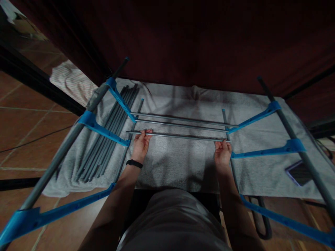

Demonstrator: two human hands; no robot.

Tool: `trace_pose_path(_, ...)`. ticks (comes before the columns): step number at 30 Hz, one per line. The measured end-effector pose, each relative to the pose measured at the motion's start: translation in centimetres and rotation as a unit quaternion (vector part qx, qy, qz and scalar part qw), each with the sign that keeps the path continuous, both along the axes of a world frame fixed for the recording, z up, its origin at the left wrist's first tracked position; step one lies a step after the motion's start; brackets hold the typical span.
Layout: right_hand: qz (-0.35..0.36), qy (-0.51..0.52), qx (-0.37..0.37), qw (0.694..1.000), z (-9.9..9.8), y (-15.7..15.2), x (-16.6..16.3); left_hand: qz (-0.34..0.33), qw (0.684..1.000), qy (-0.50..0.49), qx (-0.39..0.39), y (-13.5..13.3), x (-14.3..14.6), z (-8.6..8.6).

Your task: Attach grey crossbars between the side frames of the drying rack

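Observation:
My left hand (pixel 141 144) pinches a thin grey metal rod (pixel 180 136) near its left end. Near the rod's right end, my right hand (pixel 223 152) grips it with curled fingers. The rod lies level between two upright side frames of grey tubes and blue plastic brackets. Just beyond it, two more rods run across; one rod (pixel 180 124) meets the brackets at both sides. The left blue bracket (pixel 104 130) is beside my left hand, and the right blue bracket (pixel 264 152) is beside my right hand.
A bundle of several grey tubes (pixel 110 129) lies on the grey blanket (pixel 180 164) to the left. A phone (pixel 299 172) rests at the right. Thick grey tubes (pixel 60 160) rise on both sides. A dark red curtain (pixel 196 42) hangs behind; tiled floor (pixel 15 139) shows left.

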State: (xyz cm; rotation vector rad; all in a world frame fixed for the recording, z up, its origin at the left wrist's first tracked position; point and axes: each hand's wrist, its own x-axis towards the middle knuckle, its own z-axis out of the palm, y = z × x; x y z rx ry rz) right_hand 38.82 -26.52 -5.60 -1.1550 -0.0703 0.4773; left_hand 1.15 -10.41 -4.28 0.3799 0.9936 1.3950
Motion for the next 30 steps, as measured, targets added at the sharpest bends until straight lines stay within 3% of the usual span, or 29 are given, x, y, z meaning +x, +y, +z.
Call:
trace_pose_path(7,-0.002,0.017,-0.003,1.0,-0.1,0.0,0.2,0.023,1.0,-0.001,-0.018,0.2,-0.1,-0.4)
trace_pose_path(17,0.041,0.016,-0.008,0.999,0.5,-0.1,0.0,-0.001,1.0,0.011,-0.003,-0.4,-0.1,-0.2)
trace_pose_path(30,0.012,0.042,0.055,0.998,-1.2,-0.1,0.8,0.083,0.993,-0.076,-0.032,-0.2,0.0,0.4)
